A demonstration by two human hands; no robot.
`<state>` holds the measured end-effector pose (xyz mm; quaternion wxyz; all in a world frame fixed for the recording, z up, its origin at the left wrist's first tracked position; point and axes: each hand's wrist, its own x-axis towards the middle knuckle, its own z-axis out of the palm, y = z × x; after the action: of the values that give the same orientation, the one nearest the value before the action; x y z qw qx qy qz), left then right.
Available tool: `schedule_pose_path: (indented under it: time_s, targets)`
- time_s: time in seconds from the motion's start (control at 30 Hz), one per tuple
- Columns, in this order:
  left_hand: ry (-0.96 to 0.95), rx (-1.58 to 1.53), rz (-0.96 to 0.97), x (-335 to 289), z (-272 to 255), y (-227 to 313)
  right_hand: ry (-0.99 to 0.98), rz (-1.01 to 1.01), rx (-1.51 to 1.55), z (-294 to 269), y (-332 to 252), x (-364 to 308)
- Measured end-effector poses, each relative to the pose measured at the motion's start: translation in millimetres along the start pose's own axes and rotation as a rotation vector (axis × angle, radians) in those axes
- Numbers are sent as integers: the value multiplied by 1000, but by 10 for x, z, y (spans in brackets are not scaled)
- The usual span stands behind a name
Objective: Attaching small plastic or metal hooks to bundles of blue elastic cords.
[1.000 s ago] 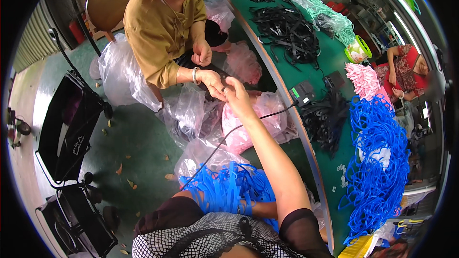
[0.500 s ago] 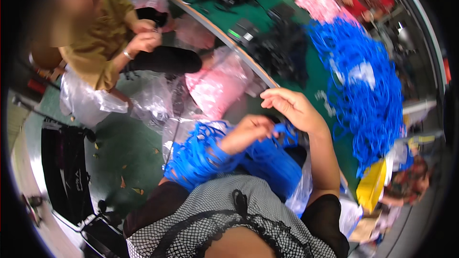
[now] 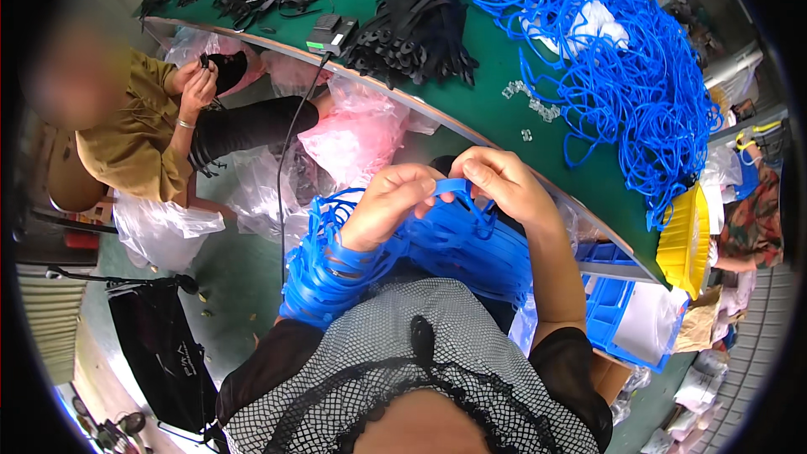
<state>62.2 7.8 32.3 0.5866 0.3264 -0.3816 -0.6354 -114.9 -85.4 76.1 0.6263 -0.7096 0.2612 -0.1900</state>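
A short stretch of flat blue strap (image 3: 454,188) is pinched between my two hands over my lap. My left hand (image 3: 389,202) grips one end with thumb and fingers, and my right hand (image 3: 506,185) holds the other side, where the strap bends downward. A thick bunch of blue loops (image 3: 324,273) is wound round my left forearm. More blue straps (image 3: 471,248) lie across my lap below both hands. Fingers hide the strap's ends.
On the green table (image 3: 496,109) lie a large heap of blue cords (image 3: 639,92), black straps (image 3: 412,34) and small clear clips (image 3: 534,102). A yellow tray (image 3: 685,240) sits at its corner. A black cable (image 3: 290,139) hangs down. At left a co-worker (image 3: 139,143) handles something small and black.
My hands were apart, the right one raised with free fingers; now both meet on the blue strap. The view has shifted, showing more of the table's left end.
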Motion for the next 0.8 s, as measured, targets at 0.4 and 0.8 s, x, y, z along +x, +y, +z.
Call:
schedule_pose_path:
  time_s: [0.4, 0.8]
  targets:
    - [-221, 371, -110, 66, -50, 245, -87, 155, -77, -152, -80, -155]
    - [-268, 254, -219, 103, -120, 270, -57, 251, -77, -135, -190, -208]
